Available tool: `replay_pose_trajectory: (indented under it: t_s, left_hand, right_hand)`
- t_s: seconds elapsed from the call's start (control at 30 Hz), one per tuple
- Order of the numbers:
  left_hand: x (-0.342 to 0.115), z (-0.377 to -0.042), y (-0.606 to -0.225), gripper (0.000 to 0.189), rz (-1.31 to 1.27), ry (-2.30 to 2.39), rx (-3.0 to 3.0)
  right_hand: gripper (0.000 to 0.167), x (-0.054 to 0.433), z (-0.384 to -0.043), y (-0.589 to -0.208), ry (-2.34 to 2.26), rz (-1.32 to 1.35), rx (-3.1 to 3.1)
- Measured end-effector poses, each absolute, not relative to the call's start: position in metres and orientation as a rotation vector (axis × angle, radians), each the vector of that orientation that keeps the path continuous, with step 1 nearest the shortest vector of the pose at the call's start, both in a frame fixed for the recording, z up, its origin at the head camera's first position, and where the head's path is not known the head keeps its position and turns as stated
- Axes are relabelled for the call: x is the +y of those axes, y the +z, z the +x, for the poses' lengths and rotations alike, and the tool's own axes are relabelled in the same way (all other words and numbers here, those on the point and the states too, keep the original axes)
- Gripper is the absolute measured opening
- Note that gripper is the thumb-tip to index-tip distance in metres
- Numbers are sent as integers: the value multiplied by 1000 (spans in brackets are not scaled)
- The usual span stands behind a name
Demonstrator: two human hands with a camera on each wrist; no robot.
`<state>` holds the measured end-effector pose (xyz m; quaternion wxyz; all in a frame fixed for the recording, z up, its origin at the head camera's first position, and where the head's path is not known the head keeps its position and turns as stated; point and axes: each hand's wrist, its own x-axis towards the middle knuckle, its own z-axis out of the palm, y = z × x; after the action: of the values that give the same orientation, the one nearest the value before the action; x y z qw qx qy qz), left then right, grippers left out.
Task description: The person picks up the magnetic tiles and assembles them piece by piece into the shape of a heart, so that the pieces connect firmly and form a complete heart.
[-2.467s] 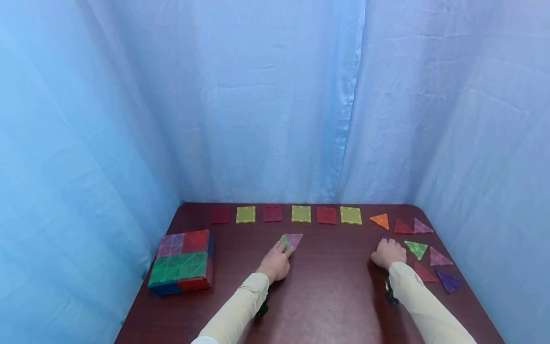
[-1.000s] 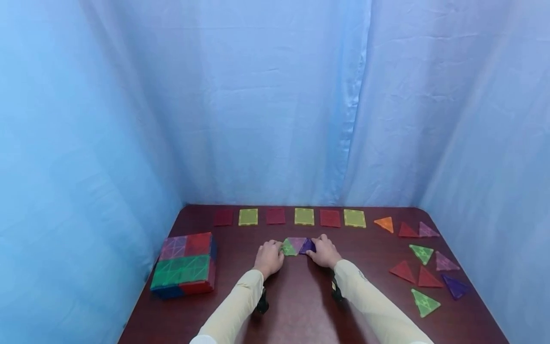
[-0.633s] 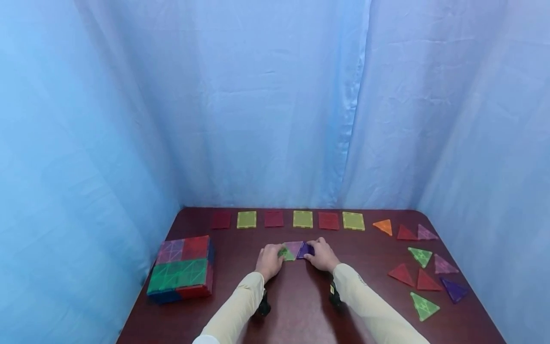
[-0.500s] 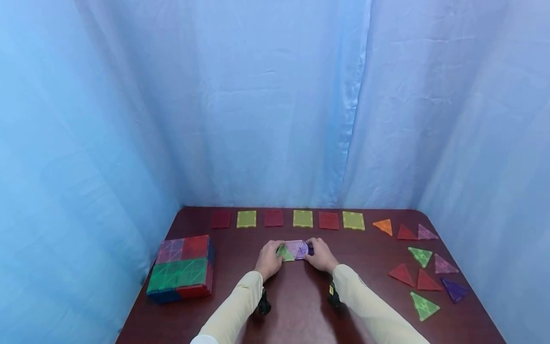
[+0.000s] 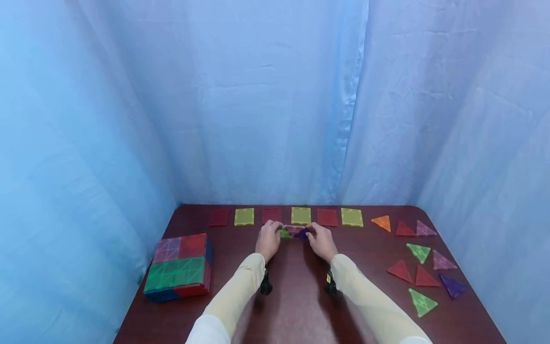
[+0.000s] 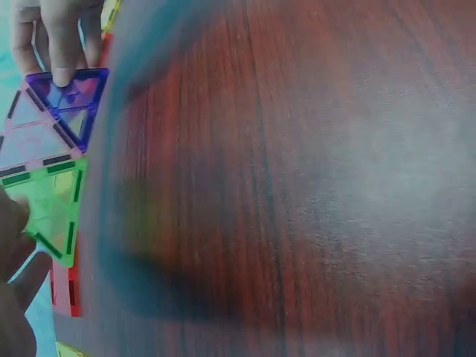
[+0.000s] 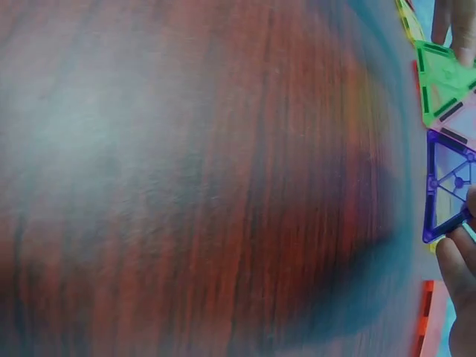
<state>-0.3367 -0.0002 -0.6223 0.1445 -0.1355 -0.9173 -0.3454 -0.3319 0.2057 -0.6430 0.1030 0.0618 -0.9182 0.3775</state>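
Three triangular magnetic tiles are joined edge to edge in a row: a green triangle tile point(image 6: 58, 195), a light pink triangle tile point(image 6: 31, 141) and a purple triangle tile point(image 6: 83, 119). My left hand point(image 5: 268, 240) pinches the green end between thumb and fingers. At the other end, my right hand point(image 5: 323, 242) pinches the purple tile point(image 7: 445, 163). Held between both hands, the strip is tilted upright just in front of the back row of squares. The fingers behind the tiles are partly hidden in the head view.
Red and yellow square tiles, such as a yellow square point(image 5: 244, 217), line the table's back edge. Several loose triangles, including an orange triangle point(image 5: 382, 222) and a green triangle point(image 5: 422, 302), lie at right. A block of coloured tiles point(image 5: 178, 267) stands at left. Blue curtains point(image 5: 266, 105) surround the table point(image 5: 296, 306).
My right hand brought the purple triangle over from the right and set it against the pink one. Both hands then raised the joined strip, tilted it up and moved it toward the back.
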Motion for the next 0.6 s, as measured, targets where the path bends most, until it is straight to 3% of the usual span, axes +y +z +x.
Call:
replay_pose_trajectory:
  t_s: [0.6]
  left_hand:
    - [13, -327, -641, 14, -169, -877, -2584]
  right_hand:
    - [23, 201, -338, -650, 1013, 149, -2718]
